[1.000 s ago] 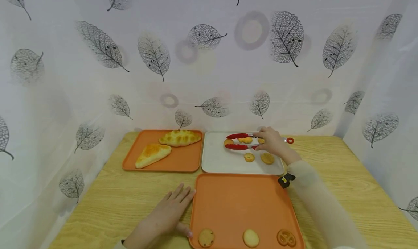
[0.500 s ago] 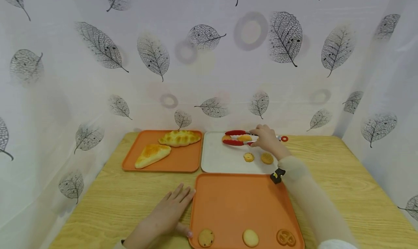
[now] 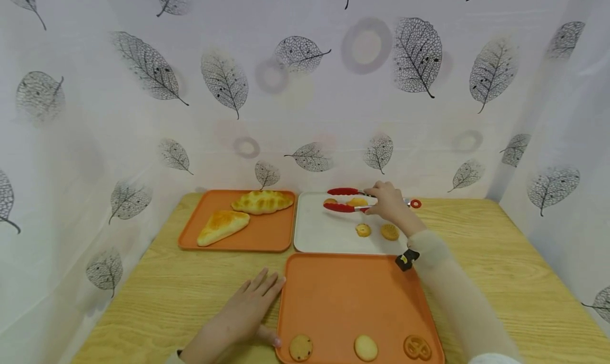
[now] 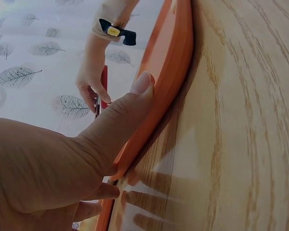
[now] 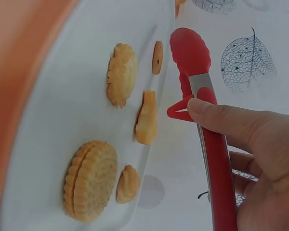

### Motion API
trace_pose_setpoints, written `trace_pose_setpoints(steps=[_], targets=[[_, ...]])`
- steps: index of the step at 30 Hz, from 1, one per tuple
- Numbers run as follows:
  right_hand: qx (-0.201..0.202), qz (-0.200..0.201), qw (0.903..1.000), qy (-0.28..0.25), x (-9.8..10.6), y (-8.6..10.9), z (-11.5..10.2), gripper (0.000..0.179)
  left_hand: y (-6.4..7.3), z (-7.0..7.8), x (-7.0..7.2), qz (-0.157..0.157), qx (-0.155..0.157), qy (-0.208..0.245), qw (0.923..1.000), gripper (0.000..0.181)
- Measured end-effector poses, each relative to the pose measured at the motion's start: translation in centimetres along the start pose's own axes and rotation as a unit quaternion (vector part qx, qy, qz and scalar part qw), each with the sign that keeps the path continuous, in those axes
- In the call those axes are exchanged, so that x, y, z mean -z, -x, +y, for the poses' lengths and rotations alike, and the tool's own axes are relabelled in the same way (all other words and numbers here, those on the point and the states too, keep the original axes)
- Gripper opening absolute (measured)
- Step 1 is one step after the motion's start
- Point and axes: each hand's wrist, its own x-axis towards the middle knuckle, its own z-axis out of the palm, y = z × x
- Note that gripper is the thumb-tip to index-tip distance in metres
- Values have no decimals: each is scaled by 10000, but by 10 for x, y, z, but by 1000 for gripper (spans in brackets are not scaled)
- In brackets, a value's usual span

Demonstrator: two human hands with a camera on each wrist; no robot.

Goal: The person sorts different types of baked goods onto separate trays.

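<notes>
My right hand grips a pair of red-and-steel tongs over the far side of the white tray. The tong tips point left, apart, with nothing between them in the right wrist view. Below them lie a round biscuit and a yellow, wavy-edged one, partly hidden by the tongs in the head view. Closer on that tray are a small scalloped biscuit and a sandwich biscuit. My left hand lies with fingers extended along the front orange tray, its thumb touching the rim.
Along the front tray's near edge lie a speckled biscuit, a plain oval biscuit and a pretzel biscuit. At the back left, another orange tray holds a triangular pastry and a long bread. A leaf-patterned curtain surrounds the table.
My right hand and the tongs have shifted left and slightly up over the white tray, and the tongs now sit higher above the biscuits. My left hand stays put.
</notes>
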Motion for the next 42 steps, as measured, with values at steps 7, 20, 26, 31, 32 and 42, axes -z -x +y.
trace_pose_setpoints(steps=[7, 20, 26, 31, 32, 42], targets=[[145, 132, 9997, -122, 11, 17, -6, 63, -1, 0, 0, -43, 33, -43, 10000, 123], [1420, 1225, 9821, -171, 8, 71, -14, 62, -1, 1, 2, -43, 28, 31, 10000, 124], [1899, 1525, 9697, -170, 6, 97, -20, 62, -1, 0, 1, -19, 16, 25, 10000, 124], [2172, 1581, 9631, -123, 9, 116, -28, 64, -1, 0, 0, -32, 24, 17, 10000, 123], [2198, 1559, 9629, -111, 9, 120, -30, 64, -1, -1, 0, -33, 26, 14, 10000, 124], [2658, 1305, 9542, -421, 2, 154, -46, 65, 0, 0, 0, -3, 23, 29, 10000, 123]])
